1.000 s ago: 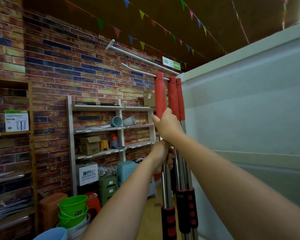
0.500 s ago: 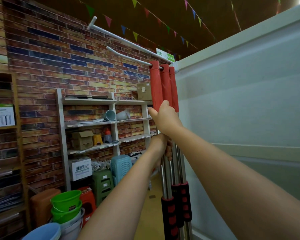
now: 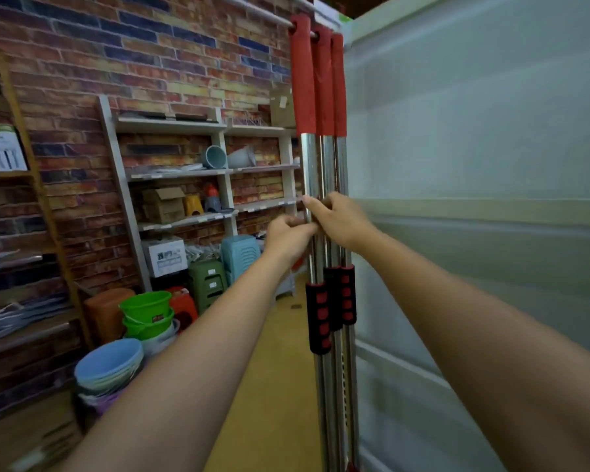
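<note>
Dropped lower since half a second ago: right hand [image 3: 341, 221], then up at the foot of the red sleeves [image 3: 302, 80], now down on bare steel well under the hanging rod [image 3: 252, 8]; left hand [image 3: 288, 238] likewise lower, just beside it and slightly beneath. Three steel poles [image 3: 329, 172] hanging side by side from the far end of the hanging rod, close against a pale partition [image 3: 474, 131] to the right of the rod. Front pole [image 3: 310, 172] nearest the camera, held by both hands partway between the rod and the floor. Right hand reaching in from the partition side, fingers curled round the front pole, index finger laid across its near face. Left hand coming from the opposite side, thumb and curled fingers pinching the same pole, close against the right hand. Hard to tell whether the right fingers also catch the second pole behind. Farther down from the rod, below both hands, black foam grips [image 3: 318, 318] with red patches, one on each pole, the front one lowest. Left of the rod and lower, against a brick wall [image 3: 150, 63], a white shelf unit [image 3: 225, 172] with boxes and grey pots. Farther left and far beneath the rod, stacked green buckets [image 3: 146, 306] and a pile of blue basins [image 3: 109, 362] on the floor.
</note>
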`<state>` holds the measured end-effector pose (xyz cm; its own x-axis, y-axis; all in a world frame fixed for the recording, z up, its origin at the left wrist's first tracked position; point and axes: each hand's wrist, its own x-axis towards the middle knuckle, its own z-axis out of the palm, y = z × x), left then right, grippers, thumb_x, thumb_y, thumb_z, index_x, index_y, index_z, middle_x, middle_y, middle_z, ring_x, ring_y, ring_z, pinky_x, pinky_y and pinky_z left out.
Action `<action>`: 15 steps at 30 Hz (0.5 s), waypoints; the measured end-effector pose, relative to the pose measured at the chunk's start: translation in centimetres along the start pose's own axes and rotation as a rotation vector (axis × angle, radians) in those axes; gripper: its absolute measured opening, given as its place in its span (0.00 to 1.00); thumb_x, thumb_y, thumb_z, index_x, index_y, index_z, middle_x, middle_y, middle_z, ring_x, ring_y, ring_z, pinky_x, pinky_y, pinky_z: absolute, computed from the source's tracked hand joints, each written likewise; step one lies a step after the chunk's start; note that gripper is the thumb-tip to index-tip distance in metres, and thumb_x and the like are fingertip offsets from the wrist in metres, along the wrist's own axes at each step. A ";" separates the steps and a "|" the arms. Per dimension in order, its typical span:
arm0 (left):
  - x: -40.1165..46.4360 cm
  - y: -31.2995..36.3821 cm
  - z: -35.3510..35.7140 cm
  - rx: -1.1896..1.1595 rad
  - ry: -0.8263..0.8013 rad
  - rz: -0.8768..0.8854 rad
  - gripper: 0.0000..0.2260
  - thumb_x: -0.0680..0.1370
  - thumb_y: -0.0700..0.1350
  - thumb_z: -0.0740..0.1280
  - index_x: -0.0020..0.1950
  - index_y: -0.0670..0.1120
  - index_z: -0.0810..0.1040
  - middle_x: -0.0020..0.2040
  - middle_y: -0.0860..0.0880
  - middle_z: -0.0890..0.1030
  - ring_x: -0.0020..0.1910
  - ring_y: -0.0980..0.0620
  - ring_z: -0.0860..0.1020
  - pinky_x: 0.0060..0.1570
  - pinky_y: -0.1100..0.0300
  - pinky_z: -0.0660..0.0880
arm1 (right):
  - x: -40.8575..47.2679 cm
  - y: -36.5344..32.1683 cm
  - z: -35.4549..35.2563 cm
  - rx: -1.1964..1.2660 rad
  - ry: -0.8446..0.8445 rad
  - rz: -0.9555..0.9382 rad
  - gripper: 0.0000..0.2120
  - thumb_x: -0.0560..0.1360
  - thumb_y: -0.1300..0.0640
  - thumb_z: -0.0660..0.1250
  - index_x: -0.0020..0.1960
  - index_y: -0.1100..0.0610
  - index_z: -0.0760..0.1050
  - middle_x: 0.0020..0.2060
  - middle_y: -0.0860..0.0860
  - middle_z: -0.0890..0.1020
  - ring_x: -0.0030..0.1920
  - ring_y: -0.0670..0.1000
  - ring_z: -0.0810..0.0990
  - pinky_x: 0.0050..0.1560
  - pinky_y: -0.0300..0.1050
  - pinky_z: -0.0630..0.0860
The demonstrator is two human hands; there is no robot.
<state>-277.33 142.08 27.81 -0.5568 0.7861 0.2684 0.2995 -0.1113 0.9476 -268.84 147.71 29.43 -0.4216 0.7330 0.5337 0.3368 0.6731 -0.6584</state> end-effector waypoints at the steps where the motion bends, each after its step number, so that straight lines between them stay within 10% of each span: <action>1: -0.8 -0.5 -0.1 0.003 0.034 -0.010 0.07 0.71 0.44 0.69 0.47 0.47 0.73 0.44 0.49 0.77 0.46 0.50 0.76 0.49 0.53 0.74 | -1.1 0.8 0.5 0.005 -0.014 0.025 0.19 0.77 0.41 0.56 0.35 0.53 0.65 0.32 0.49 0.71 0.35 0.49 0.70 0.41 0.46 0.68; 15: -21.2 -7.4 3.6 -0.238 -0.060 -0.210 0.09 0.74 0.34 0.62 0.38 0.47 0.72 0.34 0.47 0.76 0.33 0.52 0.75 0.33 0.60 0.71 | -24.1 6.2 1.3 0.275 0.016 0.415 0.13 0.75 0.55 0.59 0.32 0.54 0.67 0.36 0.59 0.77 0.40 0.58 0.76 0.47 0.58 0.75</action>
<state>-264.96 128.39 14.49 -0.5384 0.8407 0.0583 -0.0111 -0.0762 0.9970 -257.67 134.08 11.84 -0.2853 0.9365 0.2039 0.2379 0.2752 -0.9315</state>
